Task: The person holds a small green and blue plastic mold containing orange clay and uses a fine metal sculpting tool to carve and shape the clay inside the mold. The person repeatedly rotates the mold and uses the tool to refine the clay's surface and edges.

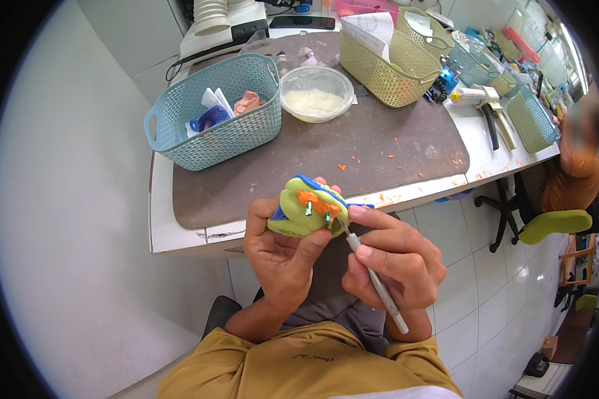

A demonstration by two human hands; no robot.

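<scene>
Just off the front edge of the table, my left hand is closed around a dental impression. It is yellow-green putty in a blue tray, with orange material set in its middle and two small shiny metal pieces standing out of the orange. My right hand grips a slim silver-handled scalpel like a pen. The scalpel's tip meets the right end of the orange part; whether it cuts in, I cannot make out. Right fingertips lie close beside the impression's right edge.
On the brown mat stand a blue basket holding pink putty and a blue tray, a clear tub of whitish material, and an olive basket. Orange crumbs dot the mat. A dispensing gun lies right; a person sits farther off.
</scene>
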